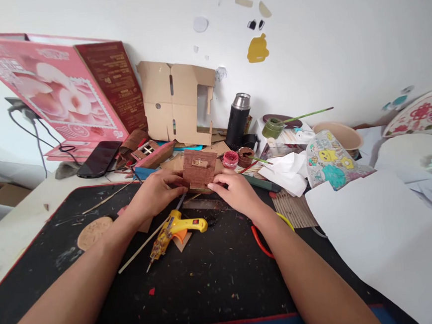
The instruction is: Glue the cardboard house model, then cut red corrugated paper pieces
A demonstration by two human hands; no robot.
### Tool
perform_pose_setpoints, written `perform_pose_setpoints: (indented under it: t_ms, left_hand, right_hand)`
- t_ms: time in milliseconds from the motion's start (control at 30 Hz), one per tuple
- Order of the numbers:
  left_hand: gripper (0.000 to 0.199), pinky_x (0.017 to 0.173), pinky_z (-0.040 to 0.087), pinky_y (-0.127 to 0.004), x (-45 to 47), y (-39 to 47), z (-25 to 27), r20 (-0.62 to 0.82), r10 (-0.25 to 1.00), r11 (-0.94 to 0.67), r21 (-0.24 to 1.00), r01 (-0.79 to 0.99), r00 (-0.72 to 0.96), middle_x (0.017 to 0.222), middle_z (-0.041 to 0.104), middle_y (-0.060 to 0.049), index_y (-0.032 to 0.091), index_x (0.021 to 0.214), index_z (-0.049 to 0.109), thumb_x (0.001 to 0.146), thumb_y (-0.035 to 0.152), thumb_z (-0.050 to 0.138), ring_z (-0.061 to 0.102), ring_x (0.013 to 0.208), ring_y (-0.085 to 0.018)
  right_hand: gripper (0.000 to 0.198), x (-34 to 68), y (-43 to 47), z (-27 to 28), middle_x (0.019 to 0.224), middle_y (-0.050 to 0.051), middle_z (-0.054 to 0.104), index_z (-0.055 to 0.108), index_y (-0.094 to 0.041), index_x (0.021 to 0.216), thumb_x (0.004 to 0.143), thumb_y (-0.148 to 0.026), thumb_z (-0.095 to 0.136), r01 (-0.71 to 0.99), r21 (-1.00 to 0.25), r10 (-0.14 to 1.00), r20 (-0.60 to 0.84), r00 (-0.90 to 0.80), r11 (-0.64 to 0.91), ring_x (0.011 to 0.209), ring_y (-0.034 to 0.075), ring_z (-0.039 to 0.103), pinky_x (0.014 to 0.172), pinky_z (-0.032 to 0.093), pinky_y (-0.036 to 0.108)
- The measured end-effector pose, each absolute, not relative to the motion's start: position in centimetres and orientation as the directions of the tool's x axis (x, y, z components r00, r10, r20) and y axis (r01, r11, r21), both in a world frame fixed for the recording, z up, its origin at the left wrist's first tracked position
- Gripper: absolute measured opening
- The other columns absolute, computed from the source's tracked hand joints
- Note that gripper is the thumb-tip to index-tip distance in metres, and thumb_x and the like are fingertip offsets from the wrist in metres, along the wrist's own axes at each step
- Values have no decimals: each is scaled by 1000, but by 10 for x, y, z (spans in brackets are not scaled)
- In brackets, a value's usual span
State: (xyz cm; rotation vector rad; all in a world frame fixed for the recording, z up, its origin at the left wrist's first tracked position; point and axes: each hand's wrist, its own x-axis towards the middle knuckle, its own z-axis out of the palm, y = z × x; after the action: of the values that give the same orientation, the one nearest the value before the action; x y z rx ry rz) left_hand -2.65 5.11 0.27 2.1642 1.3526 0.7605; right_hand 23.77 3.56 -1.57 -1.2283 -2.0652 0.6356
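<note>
A small brown-painted panel [199,177] stands upright near the back of the black mat, with a little rectangular opening in its upper part. My left hand [157,190] pinches its lower left edge between thumb and fingers. On the opposite side, my right hand [236,188] grips the lower right corner in the same way. Just in front of the panel lies a yellow hot glue gun [173,229], its nozzle pointing toward me. A thin wooden stick [142,247] rests beside the gun. The bottom edge of the panel is partly covered by my fingertips.
Behind are a cut cardboard sheet [158,99], a black thermos [237,123], open paint jars [230,159] and a phone [99,159]. Red-and-yellow-handled scissors [260,243] lie under my right forearm. White paper [378,229] covers the right side. A round tan disc [93,233] sits left.
</note>
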Motion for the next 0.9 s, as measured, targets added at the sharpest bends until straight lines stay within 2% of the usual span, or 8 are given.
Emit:
perform_pose_setpoints:
  t_ms: [500, 600, 700, 800, 900]
  left_hand:
    - [19, 90, 61, -39, -25, 50, 7, 228, 891, -440, 642, 628, 392, 93, 86, -1, 29, 81, 86, 83, 37, 69, 77, 91, -28]
    - [19, 88, 61, -39, -25, 50, 8, 226, 888, -446, 633, 633, 400, 93, 86, -2, 29, 83, 87, 83, 35, 69, 77, 89, -27]
    - [19, 89, 61, -40, -25, 49, 8, 244, 881, -463, 628, 626, 406, 96, 87, -2, 28, 81, 87, 84, 34, 68, 77, 92, -28]
    - [20, 95, 60, -43, -24, 48, 8, 272, 866, -492, 615, 616, 420, 103, 87, -4, 27, 83, 87, 86, 35, 69, 78, 99, -30]
    - [22, 98, 58, -44, -22, 46, 7, 280, 856, -508, 608, 610, 434, 109, 87, -6, 26, 86, 87, 89, 37, 69, 78, 102, -30]
  right_hand:
    - [23, 236, 34, -14, 98, 4, 69, 73, -22, 83, 106, -24, 70, 582, -685, 894, 269, -359, 439, 92, 21, 67, 82, 50, 34]
    - [18, 234, 31, -14, 106, 7, 71, 73, -21, 87, 104, -25, 73, 596, -672, 894, 262, -364, 440, 100, 24, 69, 88, 53, 37]
    - [7, 232, 29, -16, 122, 11, 71, 76, -22, 99, 101, -28, 79, 593, -649, 876, 291, -385, 477, 117, 29, 69, 101, 55, 44]
    - [11, 232, 29, -19, 135, 13, 69, 79, -23, 107, 99, -31, 81, 587, -624, 855, 321, -408, 515, 131, 33, 65, 111, 53, 50]
    - [18, 231, 30, -22, 141, 14, 68, 81, -23, 115, 98, -29, 83, 578, -627, 850, 321, -418, 522, 136, 33, 63, 116, 52, 50]
